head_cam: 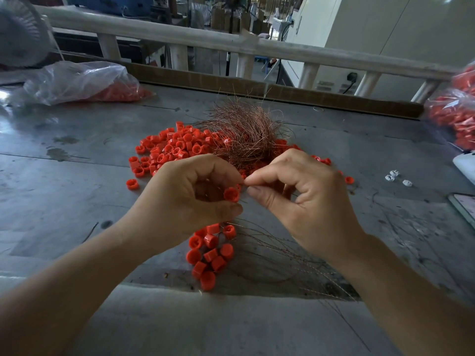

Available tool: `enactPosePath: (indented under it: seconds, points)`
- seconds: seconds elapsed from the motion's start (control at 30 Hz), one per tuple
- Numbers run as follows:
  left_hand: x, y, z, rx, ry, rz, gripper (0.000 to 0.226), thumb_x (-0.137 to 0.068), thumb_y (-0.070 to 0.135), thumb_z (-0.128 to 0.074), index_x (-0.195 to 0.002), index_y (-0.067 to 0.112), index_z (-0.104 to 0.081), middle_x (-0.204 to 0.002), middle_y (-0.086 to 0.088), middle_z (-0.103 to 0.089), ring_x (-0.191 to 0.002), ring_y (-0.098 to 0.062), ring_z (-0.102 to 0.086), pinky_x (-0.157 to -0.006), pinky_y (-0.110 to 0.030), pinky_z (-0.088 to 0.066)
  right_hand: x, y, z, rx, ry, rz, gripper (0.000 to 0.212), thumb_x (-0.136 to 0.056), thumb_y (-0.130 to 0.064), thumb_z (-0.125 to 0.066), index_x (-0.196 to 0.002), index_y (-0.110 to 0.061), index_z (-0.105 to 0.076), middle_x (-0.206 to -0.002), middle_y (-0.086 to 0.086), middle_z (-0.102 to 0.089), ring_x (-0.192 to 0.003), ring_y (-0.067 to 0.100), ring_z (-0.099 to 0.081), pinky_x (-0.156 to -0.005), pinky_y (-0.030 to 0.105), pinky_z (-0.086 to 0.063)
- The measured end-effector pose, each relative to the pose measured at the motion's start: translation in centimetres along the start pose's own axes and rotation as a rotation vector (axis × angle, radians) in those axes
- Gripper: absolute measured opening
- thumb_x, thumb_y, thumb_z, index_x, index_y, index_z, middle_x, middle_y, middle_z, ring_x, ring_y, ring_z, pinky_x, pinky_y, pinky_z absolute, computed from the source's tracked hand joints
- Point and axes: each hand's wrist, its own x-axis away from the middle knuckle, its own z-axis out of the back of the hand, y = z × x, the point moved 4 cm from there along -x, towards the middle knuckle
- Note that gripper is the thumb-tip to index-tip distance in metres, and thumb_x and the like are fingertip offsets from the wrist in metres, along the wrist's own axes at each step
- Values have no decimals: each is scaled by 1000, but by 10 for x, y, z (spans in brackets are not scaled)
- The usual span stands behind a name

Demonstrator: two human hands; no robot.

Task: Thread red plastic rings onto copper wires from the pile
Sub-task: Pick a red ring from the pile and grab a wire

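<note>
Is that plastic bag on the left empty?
No, red rings show through the clear plastic bag at its right end.

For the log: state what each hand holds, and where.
Left hand holds a red ring by its sides; right hand pinches a thin copper wire, apparently near its tip.

Both bare forearms reach up from the lower corners to mid-frame, where the left hand [190, 194], fingers curled, holds a red ring [231, 194] against its thumb, and the right hand [303, 199] pinches a thin copper wire [243, 200] between thumb and forefinger.
</note>
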Motion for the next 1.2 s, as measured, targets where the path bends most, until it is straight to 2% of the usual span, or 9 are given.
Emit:
enactPosePath:
  seconds: [0.1, 0.23, 0.37, 0.43, 0.5, 0.63, 0.8, 1.0, 1.2]
  points:
    - [1, -1, 1, 27, 11, 7, 30, -54, 23, -82, -78, 28, -64, -78, 5, -70, -68, -13, -68, -64, -27, -58, 0, 1, 1, -2, 1, -8, 6, -76, -14, -68, -81, -11, -71, -76, -9, -56, -70, -3, -52, -62, 7, -38]
    - [0, 1, 2, -11, 14, -1, 31, -54, 22, -82, -79, 29, -65, -81, 4, -70, -69, -17, -68, -66, -37, -58, 0, 2, 2, -12, 5, -17, 6, -76, -13, -68, -81, -10, -71, -76, -14, -53, -71, -6, -50, -63, 6, -38]
    - [1, 4, 1, -82, 10, -26, 36, -53, 29, -79, -85, 36, -67, -83, 7, -68, -69, -16, -67, -65, -36, -58, 0, 0, 1, -1, -2, -8, 6, -76, -13, -68, -81, -10, -71, -76, -9, -56, -70, -3, -52, -63, 6, -38]
    - [0, 3, 3, -93, 41, -7, 37, -50, 34, -87, -80, 33, -66, -80, 3, -67, -67, -20, -66, -64, -42, -57, 0, 0, 0, -2, -2, -7, 6, -76, -13, -68, -81, -10, -71, -77, -7, -58, -70, 1, -54, -63, 6, -38]
    - [0, 0, 4, -65, 65, 25, 39, -44, 44, -80, -76, 28, -64, -76, 1, -67, -65, -23, -65, -61, -44, -58, 0, -1, 0, -6, 0, -6, 6, -76, -12, -68, -80, -10, -71, -77, -7, -58, -72, 2, -54, -63, 6, -38]
    - [1, 1, 1, -28, 44, 26, 32, -47, 41, -73, -77, 29, -67, -74, 1, -67, -59, -18, -64, -58, -37, -58, 1, -1, -2, -15, -11, -5, 5, -76, -11, -68, -80, -10, -71, -76, -7, -57, -70, -6, -51, -61, 6, -38]
    - [1, 1, -2, 46, 16, 52, 39, -46, 40, -73, -82, 27, -69, -77, 1, -71, -61, -12, -68, -58, -22, -56, 2, 0, -6, 0, -19, -41, 5, -75, -12, -69, -79, -10, -71, -74, -10, -55, -67, -7, -49, -60, 4, -36]
    - [3, 2, -4, 203, -43, 36, 32, -61, 17, -66, -92, 23, -69, -83, 0, -73, -71, -16, -71, -63, -20, -55, 0, 1, 1, 25, 33, -77, 6, -76, -13, -67, -80, -12, -72, -72, -11, -55, -67, -4, -51, -61, 5, -38]
    - [2, 1, -1, 194, 9, 48, 24, -55, 21, -70, -79, 18, -68, -72, -3, -72, -64, -17, -70, -58, -20, -54, 0, 3, 1, -27, 24, -88, 10, -78, -7, -63, -84, -10, -71, -78, -14, -55, -76, -3, -52, -67, 5, -37]
